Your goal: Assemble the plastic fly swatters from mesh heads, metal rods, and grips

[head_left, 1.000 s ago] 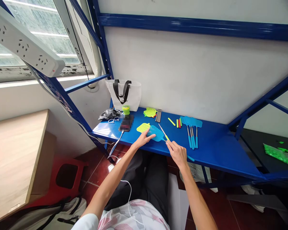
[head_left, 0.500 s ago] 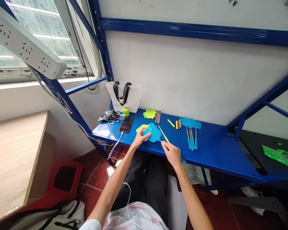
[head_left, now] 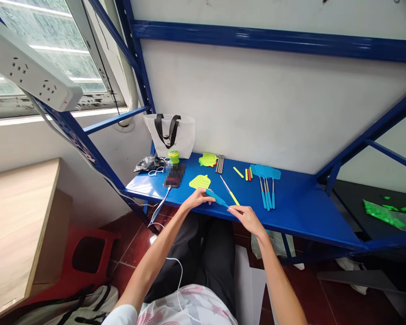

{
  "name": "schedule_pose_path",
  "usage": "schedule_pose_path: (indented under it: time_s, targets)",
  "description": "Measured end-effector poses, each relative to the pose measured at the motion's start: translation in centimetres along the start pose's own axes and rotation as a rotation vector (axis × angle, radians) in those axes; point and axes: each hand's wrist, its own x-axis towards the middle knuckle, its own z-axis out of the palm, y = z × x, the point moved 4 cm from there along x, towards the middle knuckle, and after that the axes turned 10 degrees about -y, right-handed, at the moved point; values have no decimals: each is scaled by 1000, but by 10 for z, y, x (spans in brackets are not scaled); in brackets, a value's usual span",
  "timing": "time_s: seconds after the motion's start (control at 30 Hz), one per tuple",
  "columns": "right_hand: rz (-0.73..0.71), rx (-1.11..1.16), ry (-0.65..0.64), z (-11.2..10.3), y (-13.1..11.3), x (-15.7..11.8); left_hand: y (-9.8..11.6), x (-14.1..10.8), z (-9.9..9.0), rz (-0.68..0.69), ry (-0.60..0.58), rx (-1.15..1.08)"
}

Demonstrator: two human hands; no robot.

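Between my left hand (head_left: 198, 198) and my right hand (head_left: 247, 219), a blue plastic fly swatter (head_left: 217, 197) is tilted edge-on above the front of the blue steel shelf (head_left: 301, 212). My left hand pinches its head, and my right fingers grip its thin shaft. Its handle end shows just past my right hand. Behind my left hand lies a yellow-green swatter head (head_left: 200, 182). A metal rod with a yellow-green handle (head_left: 229, 192) lies just above my right hand. Further right lie several assembled blue swatters (head_left: 265, 183).
At the shelf's back stand a white tote bag (head_left: 169, 135), a green spool (head_left: 173, 156), yellow-green swatter heads (head_left: 208, 159) and metal rods (head_left: 219, 164). Scissors (head_left: 156, 172) and a blurred object (head_left: 174, 176) lie left. A power strip (head_left: 30, 61) juts in overhead.
The blue swatter head has turned from lying flat to edge-on and now sits lower, uncovering the yellow-green head. My hands have come closer to the shelf's front edge.
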Motion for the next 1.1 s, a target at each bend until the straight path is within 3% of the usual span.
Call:
schedule_pose_path:
  time_s: [0.1,0.27,0.37,0.47,0.6,0.77,0.93,1.0,1.1]
  targets:
    - [3,20,63,7,-6,7,-7,0,-6,-23,137,-30]
    - [69,-100,125,20,-4,20,-21,-1,-28,44,554,-305]
    - [118,-238,154,16,4,15,-29,-4,-39,114,791,-484]
    - [140,-380,157,10,8,4,-37,-5,-46,173,918,-581]
    - [-14,-609,177,11,0,-4,-43,-3,-45,164,872,-515]
    - [-107,-680,243,30,-1,3,-35,5,-28,61,574,-57]
    - [3,-713,345,47,-7,25,-23,9,-12,58,338,422]
    - [88,-746,348,52,-15,40,-22,8,-10,82,330,530]
    - [192,-772,312,58,-31,66,-28,6,-10,82,423,651]
